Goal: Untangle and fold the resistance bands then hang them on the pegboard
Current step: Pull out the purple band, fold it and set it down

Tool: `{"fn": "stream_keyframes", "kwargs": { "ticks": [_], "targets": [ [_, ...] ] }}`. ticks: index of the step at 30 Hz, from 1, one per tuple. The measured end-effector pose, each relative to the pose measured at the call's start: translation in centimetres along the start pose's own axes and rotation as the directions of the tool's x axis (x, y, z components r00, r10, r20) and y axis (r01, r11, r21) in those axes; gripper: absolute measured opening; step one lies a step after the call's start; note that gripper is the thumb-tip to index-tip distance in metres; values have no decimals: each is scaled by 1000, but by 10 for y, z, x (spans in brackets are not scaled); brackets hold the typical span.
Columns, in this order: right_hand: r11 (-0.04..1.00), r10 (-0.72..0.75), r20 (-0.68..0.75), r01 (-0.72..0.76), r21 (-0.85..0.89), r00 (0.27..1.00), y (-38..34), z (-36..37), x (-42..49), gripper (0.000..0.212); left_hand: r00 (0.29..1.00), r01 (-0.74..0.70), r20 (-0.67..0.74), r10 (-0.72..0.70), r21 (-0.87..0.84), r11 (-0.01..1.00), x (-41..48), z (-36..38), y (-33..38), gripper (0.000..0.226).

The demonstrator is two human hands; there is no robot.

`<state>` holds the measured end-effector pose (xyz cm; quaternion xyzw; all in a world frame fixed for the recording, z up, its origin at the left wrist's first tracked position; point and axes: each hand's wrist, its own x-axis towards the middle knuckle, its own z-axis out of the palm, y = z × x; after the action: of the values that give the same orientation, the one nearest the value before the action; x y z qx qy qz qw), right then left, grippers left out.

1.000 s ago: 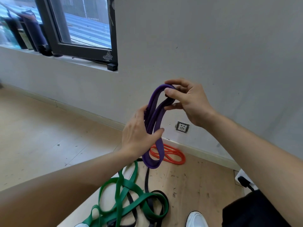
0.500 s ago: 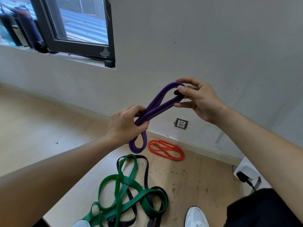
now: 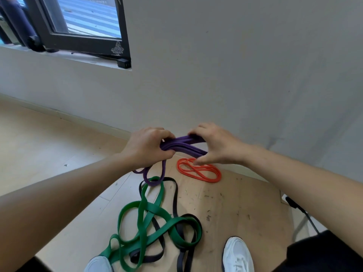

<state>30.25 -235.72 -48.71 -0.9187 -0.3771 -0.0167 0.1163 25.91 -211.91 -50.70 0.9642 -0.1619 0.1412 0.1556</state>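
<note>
A purple resistance band (image 3: 183,146) is bunched into several folds and held level between both hands, in front of the wall. My left hand (image 3: 149,147) grips its left end in a fist, and a loose purple loop hangs from that fist toward the floor. My right hand (image 3: 215,144) holds the right end, fingers over the top and thumb beneath. On the floor lie a green band (image 3: 151,218) tangled with a black band (image 3: 175,195), and a coiled orange band (image 3: 200,170) near the wall. No pegboard is in view.
A grey wall stands just ahead with a dark-framed window (image 3: 82,26) at upper left. My white shoes (image 3: 237,254) stand beside the tangle on the wooden floor (image 3: 235,203). A black cable (image 3: 300,211) runs along the right edge.
Both hands have come down and closer together, gathering the purple band from a long slanted loop into a short level bundle. The view has tilted down toward the floor.
</note>
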Motion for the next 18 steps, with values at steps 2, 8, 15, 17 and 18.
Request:
{"fn": "stream_keyframes", "kwargs": {
  "ticks": [2, 8, 15, 17, 18],
  "targets": [
    [998, 33, -18, -32, 47, 999, 10, 11, 2, 54, 998, -27, 50, 26, 10, 1000, 0, 11, -4, 32],
    [983, 114, 88, -125, 136, 990, 57, 55, 6, 27, 984, -29, 178, 17, 61, 998, 16, 69, -11, 34],
    [921, 299, 217, -341, 191, 929, 123, 136, 7, 21, 960, 189, 222, -169, -72, 979, 14, 198, -25, 38],
    [891, 344, 221, -391, 229, 913, 142, 178, -1, 23, 943, 212, 280, -180, -86, 974, 10, 234, -30, 39],
    [877, 373, 213, -418, 236, 903, 152, 200, -7, 24, 932, 229, 308, -193, -86, 970, 9, 251, -33, 38]
  ]
}}
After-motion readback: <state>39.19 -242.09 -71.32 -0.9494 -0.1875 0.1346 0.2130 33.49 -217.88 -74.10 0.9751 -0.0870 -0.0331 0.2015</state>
